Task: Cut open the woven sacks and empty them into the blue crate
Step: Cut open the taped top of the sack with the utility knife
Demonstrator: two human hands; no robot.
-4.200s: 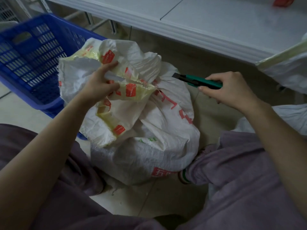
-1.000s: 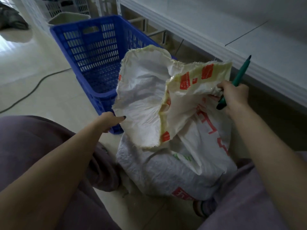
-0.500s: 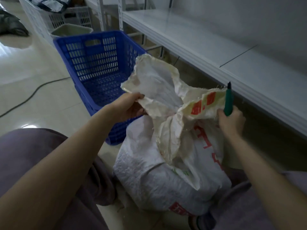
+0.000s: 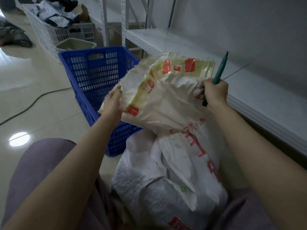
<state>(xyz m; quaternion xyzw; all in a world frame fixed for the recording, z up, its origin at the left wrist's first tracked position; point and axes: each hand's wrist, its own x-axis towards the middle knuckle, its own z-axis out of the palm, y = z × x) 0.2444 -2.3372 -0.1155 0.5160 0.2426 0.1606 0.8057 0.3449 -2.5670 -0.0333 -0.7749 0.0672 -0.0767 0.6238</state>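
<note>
moved since earlier: top of the woven sack (image 4: 166, 163), crumpled between the hands half a second ago, is now stretched wide; left hand (image 4: 113, 103) has shifted from the bunched fabric to the outer left edge; green knife (image 4: 219, 72), aimed at the sack top four seconds ago, now points up and away.
left hand: grasps the left edge of the mouth, thumb on top of the fabric.
right hand (image 4: 214, 93): clenched round the green knife and a bunch of the right edge together; blade end too blurred to read.
sack position: on the floor between the person's knees, bulging and full below; upper part leans over the near corner of the blue crate (image 4: 93, 75).
crate: just beyond the sack, beside the shelf (image 4: 249, 90); no contents show in the visible part of its inside.
done, by my reading: cutting of this sack's top.
left to do: tip the sack and pour it into the crate; further sacks, if any, are out of view.
</note>
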